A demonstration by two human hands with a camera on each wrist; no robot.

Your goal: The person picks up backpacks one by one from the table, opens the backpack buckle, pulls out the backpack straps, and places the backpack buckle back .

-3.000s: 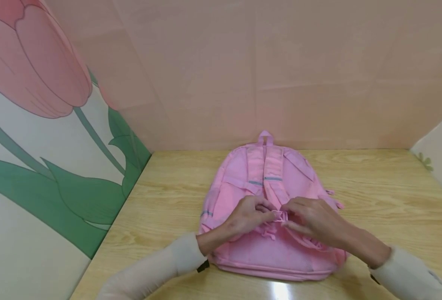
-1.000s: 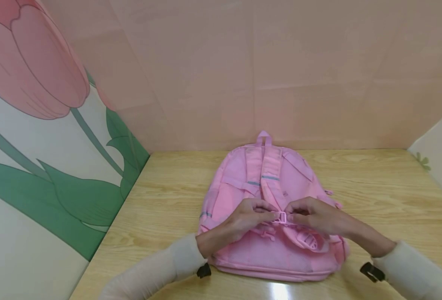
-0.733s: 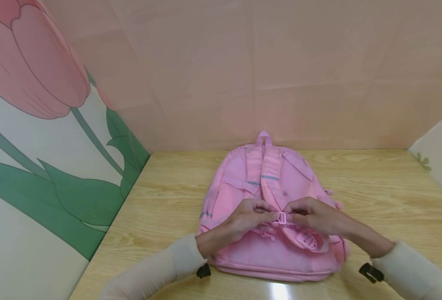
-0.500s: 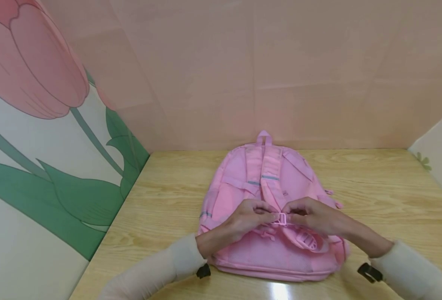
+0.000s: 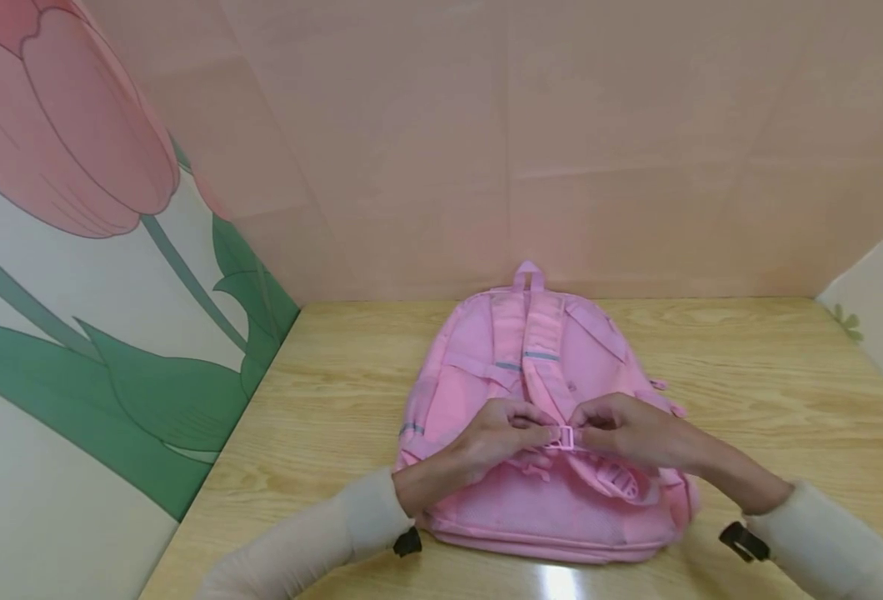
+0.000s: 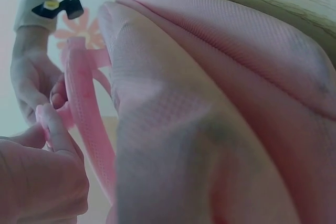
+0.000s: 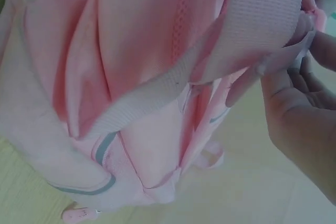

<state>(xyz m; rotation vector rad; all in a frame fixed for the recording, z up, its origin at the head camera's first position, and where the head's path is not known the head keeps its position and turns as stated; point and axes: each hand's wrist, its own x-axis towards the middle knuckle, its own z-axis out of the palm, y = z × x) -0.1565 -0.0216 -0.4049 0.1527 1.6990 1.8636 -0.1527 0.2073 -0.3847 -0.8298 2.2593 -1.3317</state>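
A pink backpack point(image 5: 516, 517) lies on the table, its shoulder straps facing up. Over its lower half, my left hand point(image 5: 490, 442) pinches the left side of a small pink plastic buckle point(image 5: 566, 437) between thumb and fingers. Close against the buckle's right side, my right hand point(image 5: 636, 429) pinches the strap. The right wrist view shows its fingers on pale pink webbing point(image 7: 262, 19), near the buckle. Fingertips hide part of the buckle. In the left wrist view, both hands meet at the buckle beside a padded pink strap point(image 6: 86, 114).
A second strap with a ladder-shaped adjuster point(image 5: 620, 481) hangs below my right hand, and a small pink clip point(image 5: 536, 472) lies below my left. The wooden table point(image 5: 336, 358) meets a plain back wall point(image 5: 411, 167) and a tulip-painted wall point(image 5: 74, 375) at left.
Since three seconds ago, my right hand has shifted slightly right along the strap, and the buckle and lower adjuster show more clearly. Over the last second both hands stay nearly still.
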